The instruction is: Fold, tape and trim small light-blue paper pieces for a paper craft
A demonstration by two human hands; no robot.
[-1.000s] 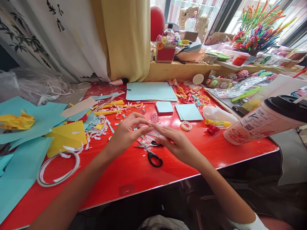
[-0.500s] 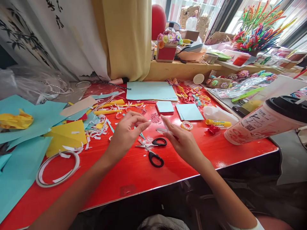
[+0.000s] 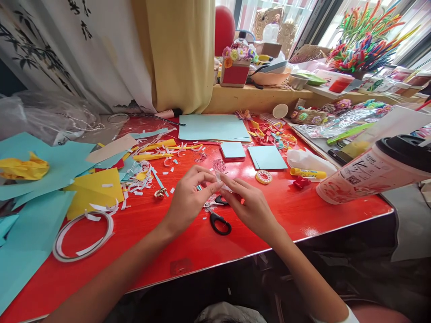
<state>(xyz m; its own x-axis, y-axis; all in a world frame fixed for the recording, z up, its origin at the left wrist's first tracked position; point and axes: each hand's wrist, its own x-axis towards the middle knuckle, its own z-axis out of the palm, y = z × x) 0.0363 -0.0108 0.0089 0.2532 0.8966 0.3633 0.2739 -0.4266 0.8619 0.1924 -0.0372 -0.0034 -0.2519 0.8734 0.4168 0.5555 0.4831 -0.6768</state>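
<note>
My left hand [image 3: 191, 197] and my right hand [image 3: 251, 202] meet above the middle of the red table [image 3: 161, 255]. Between their fingertips is a small whitish strip [image 3: 222, 181], pinched from both sides. Under the hands lie scissors with black handles [image 3: 220, 223], partly covered by them. Just beyond is a pile of small pink beads [image 3: 218, 165]. A small metallic bell-like piece [image 3: 160, 193] rests left of my left hand, touching a thin blue strip. Small light-blue squares [image 3: 233, 150] are stacked behind the beads.
A tape ring [image 3: 82, 237] and yellow paper [image 3: 96, 188] lie left among blue sheets and scraps. To the right stand a tilted cup [image 3: 373, 172], a yellow glue stick [image 3: 308, 173] and a small tape roll [image 3: 263, 177]. Larger blue sheets [image 3: 213, 127] lie at the back.
My hands have come together; my left hand moved right and its fingertips now meet the strip at my right hand. The scissors are more covered, and the metallic piece has come into view.
</note>
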